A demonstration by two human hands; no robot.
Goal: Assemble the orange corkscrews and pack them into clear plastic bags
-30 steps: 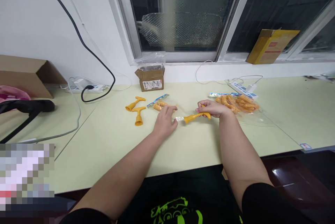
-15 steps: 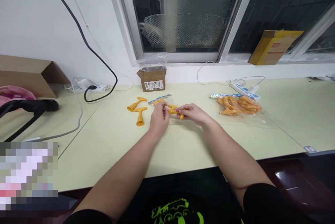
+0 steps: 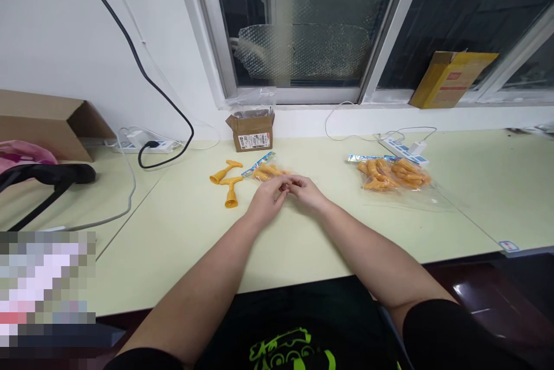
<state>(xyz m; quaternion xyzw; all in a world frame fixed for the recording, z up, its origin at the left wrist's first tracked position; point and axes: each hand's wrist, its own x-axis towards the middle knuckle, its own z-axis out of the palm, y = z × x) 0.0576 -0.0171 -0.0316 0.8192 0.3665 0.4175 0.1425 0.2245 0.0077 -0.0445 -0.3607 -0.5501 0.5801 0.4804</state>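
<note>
Left hand (image 3: 265,199) and right hand (image 3: 308,192) meet mid-table, fingers curled in, tips nearly together; can't tell what they pinch. Two loose yellow handles (image 3: 231,193) lie left of the fingers. Left bag (image 3: 264,172) of handles sits just far of the fingertips, right end partly hidden. Fuller bag (image 3: 392,175) well right. Box (image 3: 254,131) farther back.

one view, from the wearer's head, looks forward and down across the table (image 3: 298,254) toward the window (image 3: 298,29) at twelve o'clock, close above the forearms (image 3: 205,277) at five and seven.
</note>
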